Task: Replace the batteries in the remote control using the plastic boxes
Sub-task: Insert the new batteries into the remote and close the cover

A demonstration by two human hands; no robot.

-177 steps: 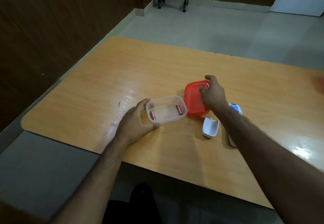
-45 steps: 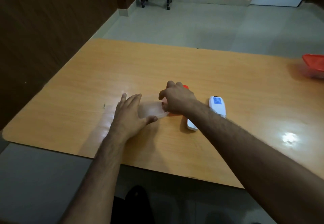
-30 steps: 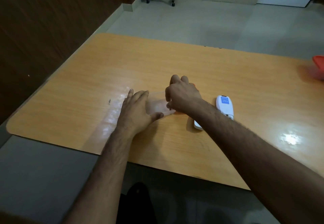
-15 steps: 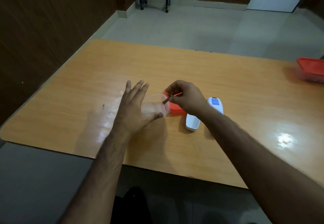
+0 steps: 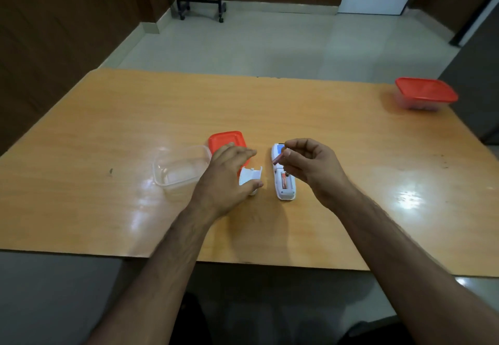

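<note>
While lying face-down near the table's middle with its back compartment uncovered, remote control (image 5: pixel 283 180) showing one red battery (image 5: pixel 284 180) seated inside. Hovering just above its far end — right hand (image 5: pixel 310 167), pinching a second battery (image 5: pixel 278 159) between thumb and fingertips. Lying just left of the remote, white battery cover (image 5: pixel 249 176), partly hidden under left hand (image 5: pixel 229 180), fingers spread and relaxed, grasping nothing. Sitting further left — clear plastic box (image 5: pixel 181 173), its red lid (image 5: pixel 226 140) lying flat behind. Standing well apart at the wooden table's (image 5: pixel 108 117) far right corner, lidded box (image 5: pixel 425 93).
</note>
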